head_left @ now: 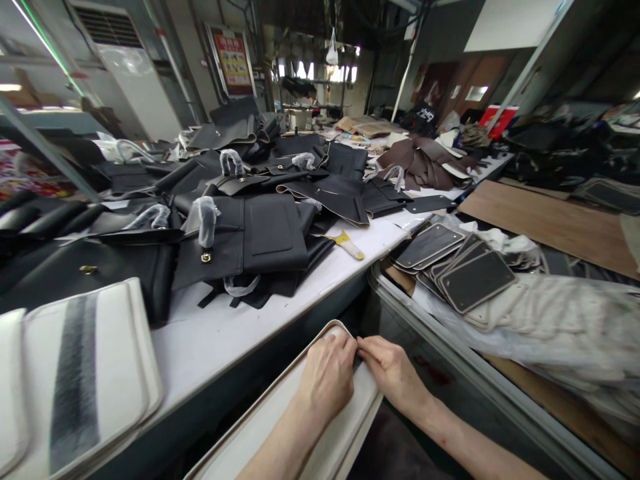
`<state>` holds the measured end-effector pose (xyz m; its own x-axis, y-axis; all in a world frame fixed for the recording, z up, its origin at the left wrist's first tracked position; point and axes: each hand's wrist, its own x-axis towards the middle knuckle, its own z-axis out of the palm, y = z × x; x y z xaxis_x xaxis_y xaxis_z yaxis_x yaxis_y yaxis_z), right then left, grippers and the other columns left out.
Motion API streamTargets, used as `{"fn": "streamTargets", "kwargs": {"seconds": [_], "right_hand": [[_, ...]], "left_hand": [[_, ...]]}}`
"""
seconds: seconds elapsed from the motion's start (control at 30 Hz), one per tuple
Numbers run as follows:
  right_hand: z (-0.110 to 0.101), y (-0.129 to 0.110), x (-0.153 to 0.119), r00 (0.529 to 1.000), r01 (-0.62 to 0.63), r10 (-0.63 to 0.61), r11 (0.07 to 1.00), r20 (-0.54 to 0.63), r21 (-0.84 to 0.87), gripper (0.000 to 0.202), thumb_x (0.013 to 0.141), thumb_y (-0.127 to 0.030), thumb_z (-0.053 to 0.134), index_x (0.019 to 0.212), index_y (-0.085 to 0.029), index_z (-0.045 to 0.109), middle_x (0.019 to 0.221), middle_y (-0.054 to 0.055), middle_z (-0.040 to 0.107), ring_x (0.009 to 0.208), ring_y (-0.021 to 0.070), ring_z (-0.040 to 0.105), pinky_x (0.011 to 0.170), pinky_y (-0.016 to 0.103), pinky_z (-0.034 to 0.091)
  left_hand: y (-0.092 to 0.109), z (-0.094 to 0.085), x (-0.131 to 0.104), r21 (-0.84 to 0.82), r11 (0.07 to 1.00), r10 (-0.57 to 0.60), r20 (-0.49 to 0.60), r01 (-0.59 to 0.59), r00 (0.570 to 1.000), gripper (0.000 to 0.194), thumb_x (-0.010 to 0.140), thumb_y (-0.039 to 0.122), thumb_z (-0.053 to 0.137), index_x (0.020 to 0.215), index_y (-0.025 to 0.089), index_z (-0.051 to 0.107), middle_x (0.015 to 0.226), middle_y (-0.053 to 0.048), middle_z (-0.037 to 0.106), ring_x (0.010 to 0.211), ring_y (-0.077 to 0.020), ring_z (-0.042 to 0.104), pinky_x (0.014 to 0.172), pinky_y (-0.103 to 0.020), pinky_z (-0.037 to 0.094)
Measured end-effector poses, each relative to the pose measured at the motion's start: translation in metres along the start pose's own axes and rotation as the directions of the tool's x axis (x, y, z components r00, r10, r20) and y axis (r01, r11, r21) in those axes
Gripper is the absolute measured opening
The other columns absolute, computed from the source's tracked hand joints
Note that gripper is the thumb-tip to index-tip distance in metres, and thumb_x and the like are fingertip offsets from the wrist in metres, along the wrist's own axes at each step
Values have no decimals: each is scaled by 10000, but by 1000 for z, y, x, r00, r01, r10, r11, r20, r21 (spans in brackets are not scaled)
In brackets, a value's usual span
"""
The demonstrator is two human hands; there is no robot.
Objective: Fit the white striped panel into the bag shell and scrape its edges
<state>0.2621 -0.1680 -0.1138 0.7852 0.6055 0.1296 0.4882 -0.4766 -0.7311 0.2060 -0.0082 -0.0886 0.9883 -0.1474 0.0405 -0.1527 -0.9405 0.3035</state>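
A long cream panel with a brown edge [270,407] lies across my lap, its rounded end pointing away from me. My left hand [330,370] rests on that end with its fingers curled down onto the panel. Close beside it, my right hand [387,363] pinches the panel's right edge near the corner, thumb and forefinger pressed together. The fingertips of both hands nearly meet there. What lies between them is too small to make out.
The white table [220,340] holds black leather bag pieces [273,233], a yellow-handled tool [347,245] and cream flaps with a grey stripe [120,353]. At right, a bin [450,347] holds dark panels [477,281] and pale pieces. A wooden board [550,217] lies behind.
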Motion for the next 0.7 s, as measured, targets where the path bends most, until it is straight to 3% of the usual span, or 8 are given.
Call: {"fn": "streamTargets", "kwargs": {"seconds": [0.2, 0.4, 0.7], "right_hand": [[1, -2, -7, 1000, 19, -19, 1000, 15, 14, 291, 972, -207, 445, 1172, -222, 657, 1046, 86, 645, 978, 218, 638, 888, 347, 523], [-2, -7, -6, 999, 23, -23, 1000, 49, 10, 286, 973, -224, 455, 1178, -204, 653, 1094, 93, 646, 1028, 224, 628, 930, 359, 520], [1, -4, -12, 998, 2, 3, 997, 62, -74, 448, 993, -319, 393, 1312, -76, 590, 1312, 160, 610, 1233, 248, 566, 1104, 375, 432]], "left_hand": [[-1, -5, -5, -69, 998, 1, -49, -5, 999, 305, 842, 104, 475, 1105, 250, 521, 1005, -20, 616, 928, -200, 606, 751, -308, 472], [-4, -4, -9, -53, 998, 27, -61, -30, 998, 260, 900, 152, 452, 1118, 256, 550, 1012, -22, 631, 921, -203, 611, 743, -316, 474], [-8, 1, -8, -47, 997, 50, -74, -54, 996, 286, 929, 162, 434, 1145, 254, 597, 1016, -20, 631, 892, -190, 594, 742, -309, 473]]}}
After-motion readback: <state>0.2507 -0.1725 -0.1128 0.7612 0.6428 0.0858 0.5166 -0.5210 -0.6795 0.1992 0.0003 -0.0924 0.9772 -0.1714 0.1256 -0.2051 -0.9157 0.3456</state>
